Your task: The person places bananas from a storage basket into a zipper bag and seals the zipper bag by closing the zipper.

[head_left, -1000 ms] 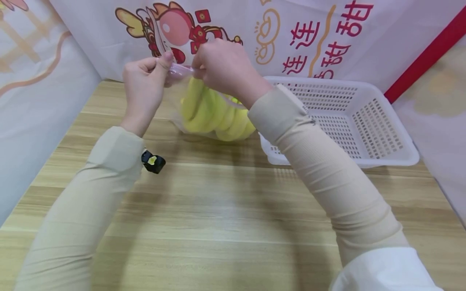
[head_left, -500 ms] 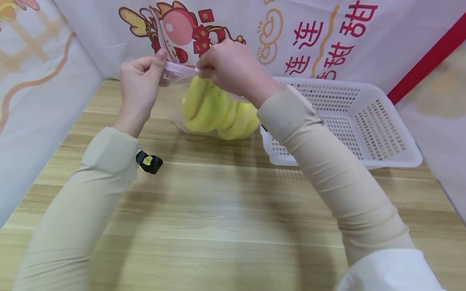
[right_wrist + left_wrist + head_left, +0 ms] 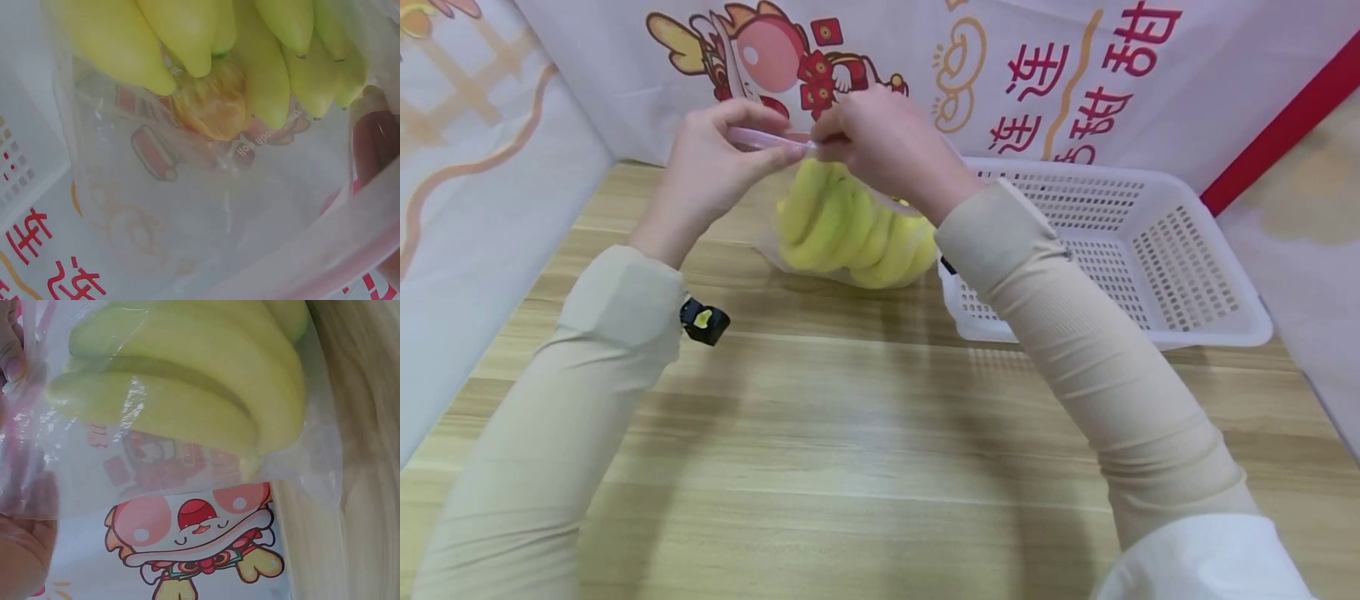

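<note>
A clear zip bag (image 3: 767, 237) with a pink strip along its mouth stands on the table, holding several yellow-green bananas (image 3: 850, 225). My left hand (image 3: 711, 162) pinches the strip between thumb and fingers, left of the bananas. Close beside it, my right hand (image 3: 887, 142) grips the same mouth edge, its fingertips partly hidden. The left wrist view has the bananas (image 3: 187, 369) behind the plastic. Through the bag in the right wrist view, a crumpled orange-brown thing (image 3: 215, 112) shows among the banana tips; its kind is unclear.
A white perforated plastic basket (image 3: 1187, 333) stands to the right, partly behind my right forearm. Printed white cloth (image 3: 1060, 50) hangs behind the wood-grain table (image 3: 850, 433). A black wrist camera (image 3: 706, 321) sits at my left cuff.
My left hand first spread the strip leftward, then came back right; its thumb now lies close to my right fingers. The right hand shifted slightly right. The bananas stay almost in place.
</note>
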Tool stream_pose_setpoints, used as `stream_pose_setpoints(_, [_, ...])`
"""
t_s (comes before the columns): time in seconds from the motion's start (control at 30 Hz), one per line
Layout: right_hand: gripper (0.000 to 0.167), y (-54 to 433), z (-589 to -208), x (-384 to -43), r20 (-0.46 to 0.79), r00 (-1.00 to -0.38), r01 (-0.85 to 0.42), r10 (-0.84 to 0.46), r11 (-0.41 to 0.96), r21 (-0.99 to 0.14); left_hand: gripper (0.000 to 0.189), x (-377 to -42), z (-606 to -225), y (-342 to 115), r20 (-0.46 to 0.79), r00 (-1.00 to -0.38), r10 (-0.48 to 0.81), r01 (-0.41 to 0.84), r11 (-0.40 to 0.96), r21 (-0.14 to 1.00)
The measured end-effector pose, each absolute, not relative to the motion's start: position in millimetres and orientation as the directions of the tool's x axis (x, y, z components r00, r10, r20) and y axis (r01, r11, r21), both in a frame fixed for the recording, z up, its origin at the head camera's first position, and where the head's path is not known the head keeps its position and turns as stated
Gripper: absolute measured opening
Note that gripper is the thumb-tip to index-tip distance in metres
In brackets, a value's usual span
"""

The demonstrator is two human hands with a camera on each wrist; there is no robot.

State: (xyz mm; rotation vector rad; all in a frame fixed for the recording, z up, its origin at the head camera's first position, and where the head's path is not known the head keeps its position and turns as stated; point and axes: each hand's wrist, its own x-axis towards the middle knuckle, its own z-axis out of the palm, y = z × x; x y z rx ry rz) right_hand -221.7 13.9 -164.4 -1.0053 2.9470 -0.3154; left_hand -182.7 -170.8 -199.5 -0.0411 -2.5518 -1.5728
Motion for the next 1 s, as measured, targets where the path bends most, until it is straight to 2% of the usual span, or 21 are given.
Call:
stream_pose_setpoints(0.27, [0.031,12,-164,-220,0.0,-0.808,-0.561,-0.589,0.771,-0.301,0.029,-184,-202,-166,0.137,-0.983,-0.12,0.075,0.419,0.905])
stream_pose_setpoints(0.43, [0.029,9,-165,-220,0.013,-0.82,-0.552,-0.573,0.784,-0.283,0.027,-188,-204,-165,0.159,-0.969,-0.187,0.069,0.414,0.908])
stream_pose_setpoints(0.63, [0.027,9,-165,-220,0.011,-0.828,-0.55,-0.561,0.808,-0.211,0.015,-190,-207,-173,0.16,-0.956,-0.245,0.054,0.389,0.92])
stream_pose_setpoints(0.77, [0.028,13,-168,-222,0.025,-0.814,-0.573,-0.58,0.797,-0.189,0.011,-189,-209,-177,0.149,-0.955,-0.256,0.047,0.365,0.93])
stream_pose_setpoints(1.0, [0.028,23,-174,-223,0.058,-0.795,-0.598,-0.603,0.765,-0.24,0.019,-188,-209,-176,0.166,-0.96,-0.225,0.063,0.404,0.912])
